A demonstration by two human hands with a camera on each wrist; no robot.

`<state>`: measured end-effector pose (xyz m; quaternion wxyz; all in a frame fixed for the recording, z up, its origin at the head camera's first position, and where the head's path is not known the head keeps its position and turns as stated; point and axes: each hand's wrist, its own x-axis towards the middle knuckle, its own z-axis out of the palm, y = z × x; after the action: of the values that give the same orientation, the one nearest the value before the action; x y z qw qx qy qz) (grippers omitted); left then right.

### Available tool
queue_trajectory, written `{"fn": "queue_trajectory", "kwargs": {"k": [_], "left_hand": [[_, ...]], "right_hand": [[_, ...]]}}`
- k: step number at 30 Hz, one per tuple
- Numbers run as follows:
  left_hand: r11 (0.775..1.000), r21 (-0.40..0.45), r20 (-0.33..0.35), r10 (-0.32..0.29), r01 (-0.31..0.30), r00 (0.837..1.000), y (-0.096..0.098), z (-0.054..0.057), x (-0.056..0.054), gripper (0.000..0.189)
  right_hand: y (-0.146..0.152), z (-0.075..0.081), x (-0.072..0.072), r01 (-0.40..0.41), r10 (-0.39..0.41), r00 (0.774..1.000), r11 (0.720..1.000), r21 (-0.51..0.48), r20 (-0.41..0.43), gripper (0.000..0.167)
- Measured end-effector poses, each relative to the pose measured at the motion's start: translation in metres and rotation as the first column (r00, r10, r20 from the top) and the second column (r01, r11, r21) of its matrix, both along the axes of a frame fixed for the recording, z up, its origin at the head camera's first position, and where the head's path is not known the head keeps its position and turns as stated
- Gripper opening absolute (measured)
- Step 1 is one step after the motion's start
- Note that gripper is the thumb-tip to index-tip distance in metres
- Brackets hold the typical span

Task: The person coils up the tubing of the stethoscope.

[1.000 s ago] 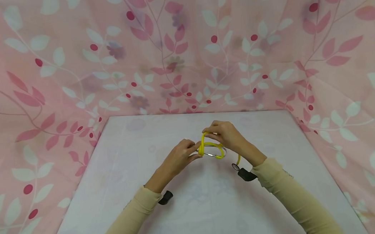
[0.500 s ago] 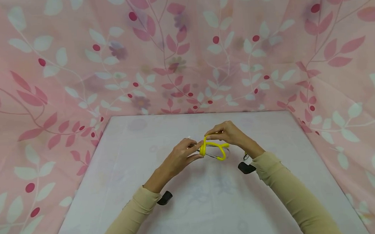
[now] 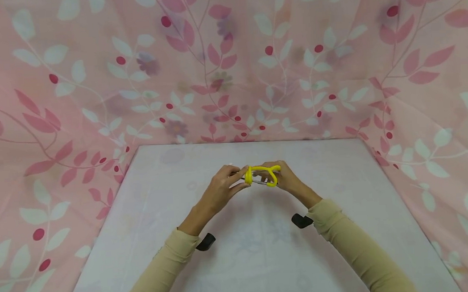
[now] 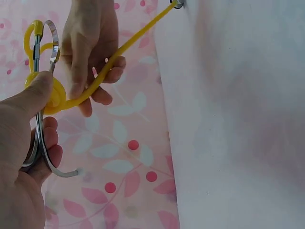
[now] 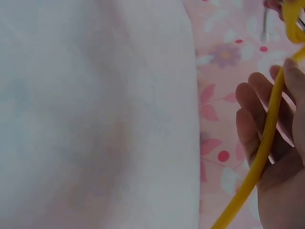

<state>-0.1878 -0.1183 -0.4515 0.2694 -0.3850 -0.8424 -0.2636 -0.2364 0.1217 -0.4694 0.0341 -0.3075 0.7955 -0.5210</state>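
A stethoscope with yellow tubing (image 3: 249, 175) and metal ear tubes (image 4: 40, 136) is held up over the table between both hands. My left hand (image 3: 219, 189) grips the ear tubes, its thumb pressing on the tubing wound round them. One ear tip (image 4: 77, 172) sticks out below that hand. My right hand (image 3: 287, 177) is partly behind the stethoscope in the head view. Its thumb and fingers pinch the free tubing (image 5: 269, 131), which runs across the palm. The chest piece (image 4: 178, 3) shows only at the top edge of the left wrist view.
A white-covered table (image 3: 249, 261) lies beneath the hands. Pink floral cloth (image 3: 229, 66) hangs behind it and along both sides. Dark wrist-worn devices (image 3: 301, 221) jut out below both sleeves.
My right hand has come down behind the stethoscope, drawing the tubing from above the ear tubes round to their far side. My left hand keeps its grip and has risen slightly.
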Motion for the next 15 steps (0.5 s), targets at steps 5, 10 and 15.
{"fn": "queue_trajectory", "kwargs": {"k": [5, 10, 15], "left_hand": [[0.998, 0.027, 0.056, 0.060, -0.061, 0.997, 0.001, -0.007, -0.008, 0.054], [0.993, 0.053, 0.125, 0.099, -0.107, 0.987, 0.002, -0.020, -0.019, 0.054], [0.989, 0.053, 0.147, 0.133, -0.142, 0.980, 0.002, -0.030, -0.028, 0.053]], "right_hand": [[-0.009, -0.018, 0.012, 0.063, -0.063, 0.998, 0.997, 0.039, 0.013, 0.033], [-0.010, -0.029, 0.020, 0.079, -0.080, 0.997, 0.991, 0.113, 0.004, 0.028], [-0.006, -0.030, 0.029, 0.064, -0.065, 0.998, 0.987, 0.145, 0.007, 0.033]]}}
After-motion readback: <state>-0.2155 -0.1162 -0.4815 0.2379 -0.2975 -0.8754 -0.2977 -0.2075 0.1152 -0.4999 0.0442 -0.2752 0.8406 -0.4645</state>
